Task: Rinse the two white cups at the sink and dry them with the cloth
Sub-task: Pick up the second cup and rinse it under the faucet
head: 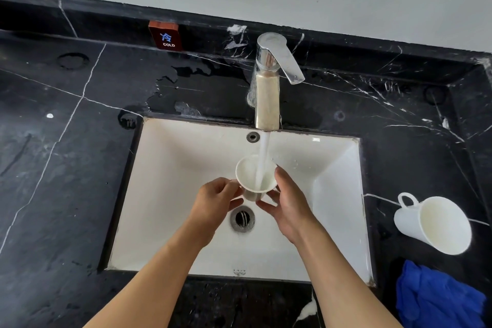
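While water streams from the faucet [269, 80], the left hand [213, 202] and right hand [288, 208] both grip one white cup [253, 181] over the sink [173, 194], fingers curled round its sides, drain [242, 218] at six o'clock of it. At three o'clock, on the black counter [66, 168], the second cup [436, 224] stands, the blue cloth [436, 298] just below.

one cup [251, 181] over the sink [170, 168], another [436, 224] right on the counter [66, 168].
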